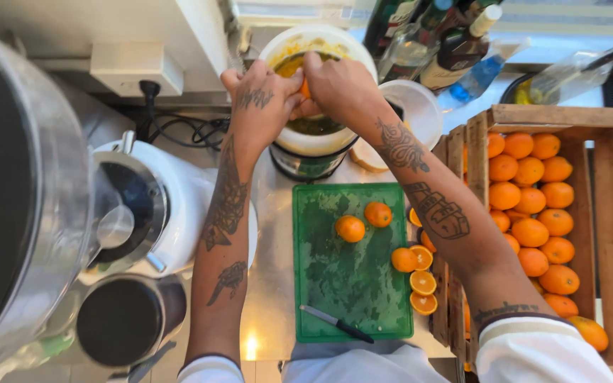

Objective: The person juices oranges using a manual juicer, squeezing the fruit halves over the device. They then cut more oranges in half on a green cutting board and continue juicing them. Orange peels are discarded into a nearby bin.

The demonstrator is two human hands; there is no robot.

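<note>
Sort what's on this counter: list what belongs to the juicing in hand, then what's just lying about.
In use: left hand, right hand, orange half, citrus juicer, cut orange halves, green cutting board, knife, crate of oranges.

Lying about: bottles, white blender.

A stainless steel counter (pixel 272 284) carries everything and catches a bright glint near its front edge. Left of the grip, a white wall box (pixel 136 67) sits above a black plug and cables (pixel 179 128). Right of the grip, a pale ledge (pixel 569 46) takes daylight behind glass bottles (pixel 420 42).
</note>
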